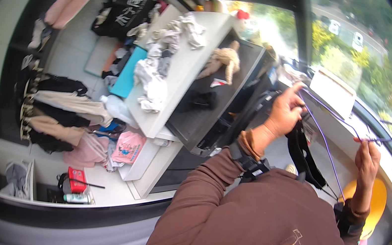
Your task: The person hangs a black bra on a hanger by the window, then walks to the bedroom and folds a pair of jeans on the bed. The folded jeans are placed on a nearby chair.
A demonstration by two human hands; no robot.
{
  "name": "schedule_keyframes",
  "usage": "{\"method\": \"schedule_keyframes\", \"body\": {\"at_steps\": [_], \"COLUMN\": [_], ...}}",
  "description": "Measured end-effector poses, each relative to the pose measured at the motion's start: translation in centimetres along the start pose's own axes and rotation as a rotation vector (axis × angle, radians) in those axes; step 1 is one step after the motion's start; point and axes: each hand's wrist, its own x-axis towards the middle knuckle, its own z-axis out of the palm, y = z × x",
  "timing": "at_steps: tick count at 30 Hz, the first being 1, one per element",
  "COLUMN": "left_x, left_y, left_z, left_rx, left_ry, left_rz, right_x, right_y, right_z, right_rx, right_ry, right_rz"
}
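A thin purple cord (330, 156) runs between my two hands and hangs down toward my lap. My left hand (283, 116), raised near the window sill, pinches the cord between thumb and fingertips. Lower and to the right, my right hand (368, 161) is closed on another stretch of it, and a dark loop stands out past those fingers toward the window. A small red bit shows at the right fingertips, too small to make out. Below my left hand hangs a black strap (302, 157). Dark bands circle both my wrists.
White clothes (152, 78) lie on a slanting white cabinet top (178, 87), beside a dark shelf (232, 95) holding a beige figure (227, 60). Hung clothes (61, 109) fill the left. A yellow round seat (375, 202) stands at my right, below the window sill.
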Motion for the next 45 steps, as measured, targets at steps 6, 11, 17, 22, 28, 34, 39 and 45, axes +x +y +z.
{"method": "schedule_keyframes", "body": {"at_steps": [6, 11, 17, 22, 28, 34, 39, 45], "left_x": [-1.3, -2.7, -3.5, -4.6, -5.0, -4.9, -4.7, -4.2], "left_y": [-0.1, -1.3, -1.6, -0.8, 0.4, 0.3, -0.5, -1.3], "left_z": [-1.0, -1.5, -2.4, -3.2, -3.5, -3.3, -3.4, -3.9], "left_rx": [0.061, -0.058, 0.057, 0.093, 0.174, 0.135, 0.117, 0.202], "left_ry": [0.117, 0.011, 0.059, 0.000, -0.063, -0.145, -0.071, 0.100], "left_rz": [0.014, -0.144, -0.071, -0.054, -0.070, -0.025, -0.070, -0.015], "right_x": [-0.7, -0.2, 1.1, 2.4, 4.4, 4.7, 4.4, 4.0], "right_y": [2.1, 2.3, 2.0, 1.7, 1.4, 0.9, -0.2, -1.9], "right_z": [-0.1, -1.9, -2.1, -1.6, -1.1, -0.9, -0.5, -1.2], "right_rx": [0.065, 0.079, 0.052, 0.070, 0.073, 0.205, 0.137, 0.023], "right_ry": [0.057, 0.148, 0.180, 0.145, 0.211, 0.146, 0.179, 0.163], "right_rz": [-0.096, -0.150, -0.237, -0.221, -0.344, -0.260, -0.300, -0.333]}}
